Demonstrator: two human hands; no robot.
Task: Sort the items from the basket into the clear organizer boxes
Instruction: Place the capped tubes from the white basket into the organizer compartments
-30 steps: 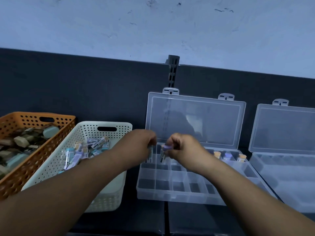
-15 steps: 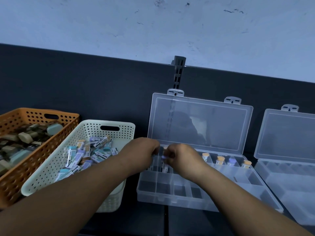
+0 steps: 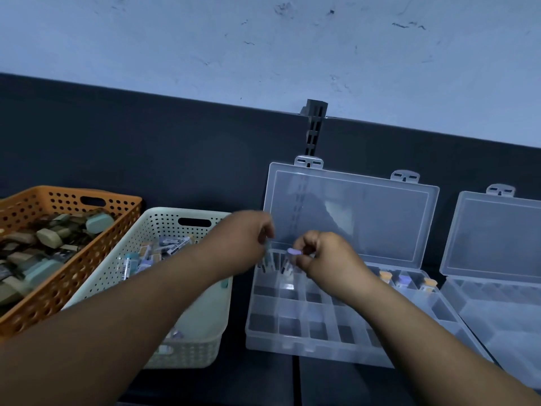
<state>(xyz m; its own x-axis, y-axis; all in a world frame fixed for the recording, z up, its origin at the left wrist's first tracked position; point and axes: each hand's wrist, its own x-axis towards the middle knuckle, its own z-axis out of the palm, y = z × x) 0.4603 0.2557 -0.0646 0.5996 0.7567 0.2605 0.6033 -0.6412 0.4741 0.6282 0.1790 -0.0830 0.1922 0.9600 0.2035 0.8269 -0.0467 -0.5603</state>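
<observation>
Over the back-left compartments of the clear plastic organizer box [image 3: 322,323], we list our right hand [image 3: 325,256] pinching a small purple-capped vial [image 3: 289,259], our left hand [image 3: 248,241] closed on another: light, rigid, likely slippery, best gripped below the cap.

The open organizer box [image 3: 336,323] and its neighbour [image 3: 497,303] are clear, glossy plastic — smooth lids catching pale reflections. The white basket [image 3: 152,230] and orange basket [image 3: 58,197] are matt perforated plastic. The counter [image 3: 263,382] looks dark and matt; the wall [image 3: 263,48] — rough, scuffed paint.
</observation>
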